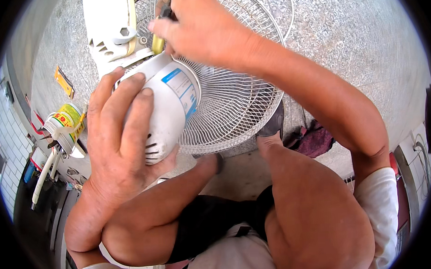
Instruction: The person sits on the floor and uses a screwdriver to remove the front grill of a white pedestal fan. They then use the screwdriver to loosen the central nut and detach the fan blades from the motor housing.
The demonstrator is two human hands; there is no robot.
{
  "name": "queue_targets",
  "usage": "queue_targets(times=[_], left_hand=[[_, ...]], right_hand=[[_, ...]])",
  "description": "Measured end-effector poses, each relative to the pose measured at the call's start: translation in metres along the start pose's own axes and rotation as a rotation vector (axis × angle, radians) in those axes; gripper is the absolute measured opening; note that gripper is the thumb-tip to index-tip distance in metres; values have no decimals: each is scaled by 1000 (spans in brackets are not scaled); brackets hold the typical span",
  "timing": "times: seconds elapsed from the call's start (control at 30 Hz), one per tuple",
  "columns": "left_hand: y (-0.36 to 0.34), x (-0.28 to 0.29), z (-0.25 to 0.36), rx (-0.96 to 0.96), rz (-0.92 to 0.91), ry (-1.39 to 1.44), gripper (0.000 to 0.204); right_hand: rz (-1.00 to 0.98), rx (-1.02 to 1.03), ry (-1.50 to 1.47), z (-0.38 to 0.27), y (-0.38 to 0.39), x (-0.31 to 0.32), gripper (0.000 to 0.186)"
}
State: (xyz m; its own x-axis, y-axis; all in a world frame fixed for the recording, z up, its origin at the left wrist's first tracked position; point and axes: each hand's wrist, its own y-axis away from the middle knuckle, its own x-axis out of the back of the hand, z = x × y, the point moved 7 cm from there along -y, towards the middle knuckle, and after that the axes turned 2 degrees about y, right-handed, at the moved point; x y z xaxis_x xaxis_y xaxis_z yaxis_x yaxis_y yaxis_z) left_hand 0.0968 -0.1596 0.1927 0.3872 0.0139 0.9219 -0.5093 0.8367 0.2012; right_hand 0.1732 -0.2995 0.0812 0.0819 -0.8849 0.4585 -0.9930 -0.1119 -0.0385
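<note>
Motor housing: a rounded white fan motor housing (pixel 165 129) with dark vent slots, just in front of the person, over the near left part of the wire grille.
Sticker: a white label (pixel 180 90) with blue bands sits on the housing's side; its print is too small to read from here.
Left hand's grip: the left hand (pixel 114 147) is spread around the housing, fingers over the top, thumb underneath, clasping it.
Right hand's grip: the right hand (pixel 200 30) has thumb and fingers pinching a dark piece (pixel 167 13), mostly hidden.
Yellow part: a short yellow piece (pixel 158 44) stands at the housing's upper edge, beneath those fingers; I can't tell whether it joins the dark piece.
Grille: the round wire grille (pixel 243 112) spreads beyond the housing.
Fan stand: a white plastic stand part (pixel 108 19), upper left.
Floor: grey speckled floor (pixel 345 49).
Container: at left, a round container (pixel 70 116), its yellow-green label carrying red lettering.
Cloth: maroon, crumpled cloth (pixel 314 140) beside the right foot.
</note>
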Motion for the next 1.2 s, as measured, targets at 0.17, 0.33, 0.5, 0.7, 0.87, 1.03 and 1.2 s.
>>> queue_targets(times=[0.17,0.33,0.5,0.7,0.87,1.03,1.2], left_hand=[[1,-1,2,-1,-5,6,84],[0,-2,2,-15,37,-4,82],[-1,0,1,-40,122,-15,77],[1,0,7,-35,92,-56,79],[1,-2,7,-42,106,-75,79],[2,-2,6,-38,137,-35,81],[4,-1,3,-28,122,-60,83]], right_hand=[[-46,-538,-473,15,3,55,36],[-50,-447,-568,3,35,72,34],[-18,-691,-583,30,69,63,31],[206,-561,-659,17,91,61,31],[52,-680,-488,19,105,42,28],[16,-641,-336,20,104,36,31],[-66,-664,-375,13,118,11,25]])
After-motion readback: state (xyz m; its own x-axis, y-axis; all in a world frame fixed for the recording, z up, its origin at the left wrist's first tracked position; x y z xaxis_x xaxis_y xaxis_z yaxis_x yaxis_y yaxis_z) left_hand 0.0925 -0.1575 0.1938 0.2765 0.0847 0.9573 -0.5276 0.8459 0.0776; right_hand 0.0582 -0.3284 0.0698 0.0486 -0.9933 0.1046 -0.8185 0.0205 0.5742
